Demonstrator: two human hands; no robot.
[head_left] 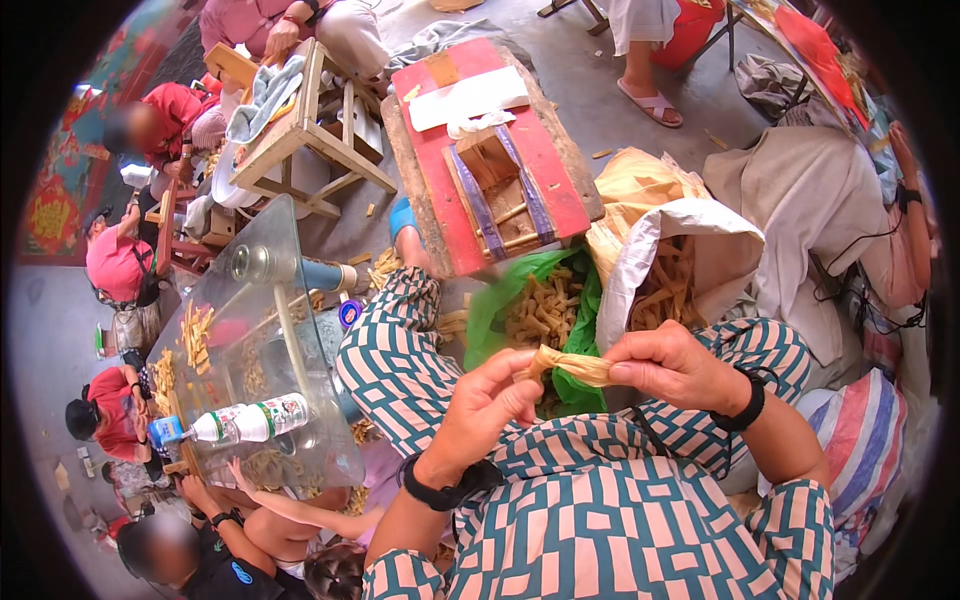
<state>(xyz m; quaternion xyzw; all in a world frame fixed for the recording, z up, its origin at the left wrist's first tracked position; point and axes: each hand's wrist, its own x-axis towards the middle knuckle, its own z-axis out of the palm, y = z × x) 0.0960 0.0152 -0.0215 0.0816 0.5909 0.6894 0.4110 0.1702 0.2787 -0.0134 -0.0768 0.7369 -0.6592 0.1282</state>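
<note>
A pale yellow, twisted strip (578,366), perhaps a dried leaf or husk, is stretched above my lap between both hands. My left hand (482,398) pinches its left end, and my right hand (668,368) grips the other end with thumb and fingers. Just beyond them stands a green plastic bag (484,312) with many short tan pieces (545,306) in it. To its right, a white woven sack (722,238) gapes with more tan strips inside.
Ahead, a red board (422,150) carries a wooden frame (478,215) wrapped in purple tape. At left a glass table (335,425) bears bottles (255,418) and strips (197,335). Other people sit along the left side. A striped bag (862,445) lies at my right.
</note>
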